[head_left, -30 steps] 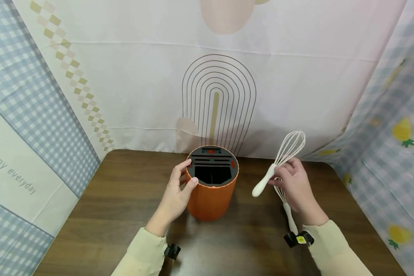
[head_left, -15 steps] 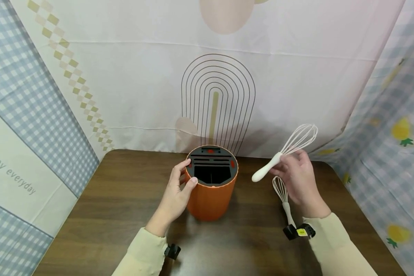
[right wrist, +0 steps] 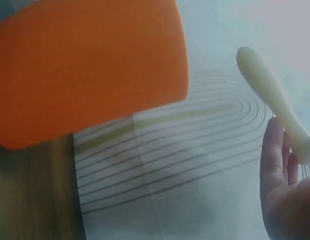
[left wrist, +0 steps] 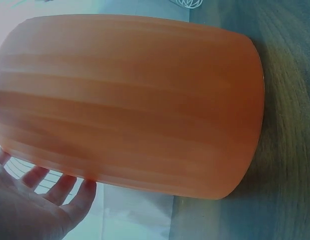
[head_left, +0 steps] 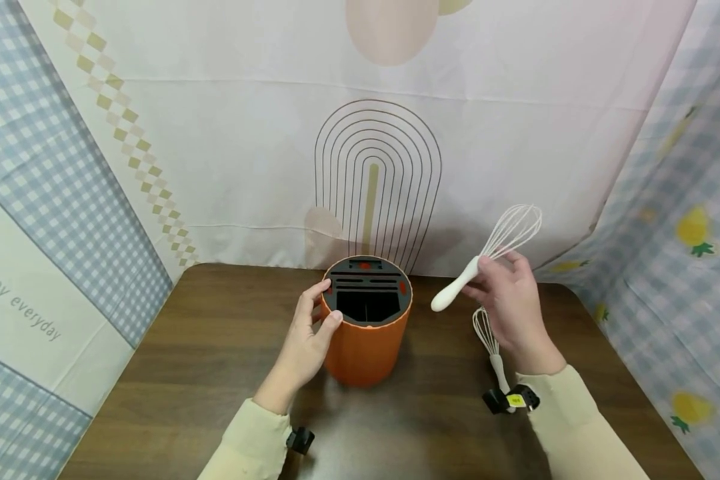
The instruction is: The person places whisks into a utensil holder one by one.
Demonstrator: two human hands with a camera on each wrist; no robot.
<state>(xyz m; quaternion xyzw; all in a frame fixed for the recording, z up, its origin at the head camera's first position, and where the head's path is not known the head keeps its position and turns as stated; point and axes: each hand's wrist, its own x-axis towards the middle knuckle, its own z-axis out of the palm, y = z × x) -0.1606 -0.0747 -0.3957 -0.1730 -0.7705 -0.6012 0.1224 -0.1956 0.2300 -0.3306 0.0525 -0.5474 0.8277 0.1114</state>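
A round orange knife and utensil holder (head_left: pixel 363 360) stands upright on the table, its black top insert (head_left: pixel 366 283) cut with narrow slots and a larger angular opening. My left hand (head_left: pixel 300 340) holds it by the left side, thumb at the front rim and fingers spread along the wall. To its right, my right hand (head_left: pixel 513 310) pinches a white whisk (head_left: pixel 465 277) near where handle meets wires. This whisk is raised above the table and tilted, handle end down towards the holder and wire loops up to the right. A second white whisk (head_left: pixel 497 367) lies below that hand, partly covered by it.
The brown wooden table (head_left: pixel 204 373) carries all of these. Behind it hangs a pale printed cloth (head_left: pixel 246 153), close to the back edge. Blue checked cloth (head_left: pixel 654 287) closes off the right side, with more on the left (head_left: pixel 12 87).
My right hand has lifted the whisk off to a higher position and then shifted slightly left, uncovering more of the second whisk. My left hand and the holder have stayed put.
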